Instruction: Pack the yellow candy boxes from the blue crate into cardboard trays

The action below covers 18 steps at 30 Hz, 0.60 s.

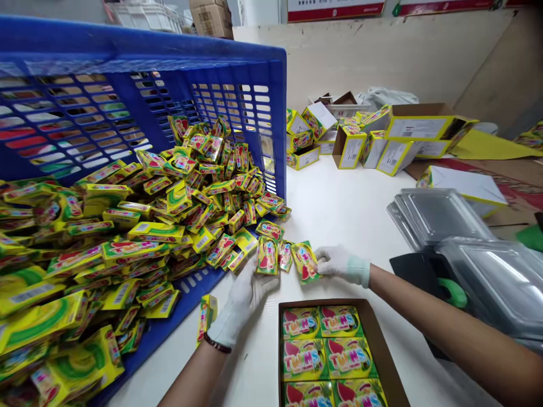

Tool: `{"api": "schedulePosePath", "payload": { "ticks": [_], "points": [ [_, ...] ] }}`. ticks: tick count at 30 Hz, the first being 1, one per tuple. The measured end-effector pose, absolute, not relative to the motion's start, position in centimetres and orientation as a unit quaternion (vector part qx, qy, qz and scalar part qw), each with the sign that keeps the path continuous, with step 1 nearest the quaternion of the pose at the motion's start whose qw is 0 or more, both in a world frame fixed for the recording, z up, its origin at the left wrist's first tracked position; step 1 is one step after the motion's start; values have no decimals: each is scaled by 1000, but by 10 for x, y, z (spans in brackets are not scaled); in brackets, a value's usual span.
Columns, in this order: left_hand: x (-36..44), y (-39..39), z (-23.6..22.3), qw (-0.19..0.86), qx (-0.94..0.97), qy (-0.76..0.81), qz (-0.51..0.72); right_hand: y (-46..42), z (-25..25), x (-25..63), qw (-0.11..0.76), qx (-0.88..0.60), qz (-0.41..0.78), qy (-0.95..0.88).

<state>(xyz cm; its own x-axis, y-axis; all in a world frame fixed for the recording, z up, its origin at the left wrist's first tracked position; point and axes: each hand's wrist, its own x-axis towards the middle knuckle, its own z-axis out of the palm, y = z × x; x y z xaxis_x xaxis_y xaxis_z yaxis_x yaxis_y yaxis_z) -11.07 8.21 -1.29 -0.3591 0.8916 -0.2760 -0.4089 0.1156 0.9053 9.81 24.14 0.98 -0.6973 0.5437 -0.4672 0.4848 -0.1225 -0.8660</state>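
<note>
My left hand, in a white glove, has its fingers closed around a small yellow-green candy box with a watermelon print. Across from it, my gloved right hand pinches another candy box by its right side. A third small box lies between these two on the white table. Just in front of my hands stands an open carton, with "TWINS" boxes laid flat in rows inside. A loose box rests beside my left wrist.
On the left, a big blue crate lies tipped, spilling a heap of candy boxes onto the table. Empty display cartons stand at the back. Stacked clear plastic trays and a green tape roll are at right.
</note>
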Motion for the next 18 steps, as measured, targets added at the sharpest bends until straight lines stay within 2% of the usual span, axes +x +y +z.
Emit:
{"api": "schedulePosePath", "payload": {
  "ticks": [1, 3, 5, 7, 10, 12, 15, 18],
  "points": [
    [-105, 85, -10, 563, 194, 478, 645, 236, 14, 89, 32, -372, 678, -633],
    [-96, 92, -2, 574, 217, 453, 647, 228, 19, 71, 38, -363, 711, -601],
    [-89, 99, 4, 518, 305, 505, 620, 227, 23, 61, 44, -377, 689, -618],
    [-85, 104, 9, 427, 411, 588, 551, 234, 25, 59, 76, -377, 619, -685],
    [-82, 109, 8, 325, 505, 667, 442, 254, 22, 62, 103, -294, 527, -790],
    [-83, 112, 6, 287, 517, 694, 411, 270, 16, 59, 49, -237, 529, -813],
    [-96, 112, 7, 215, 509, 747, 369, 290, 6, 44, -45, -235, 517, -822],
    [-124, 106, 13, 159, 526, 778, 304, 302, 1, 23, -60, -272, 452, -848]
  ]
}}
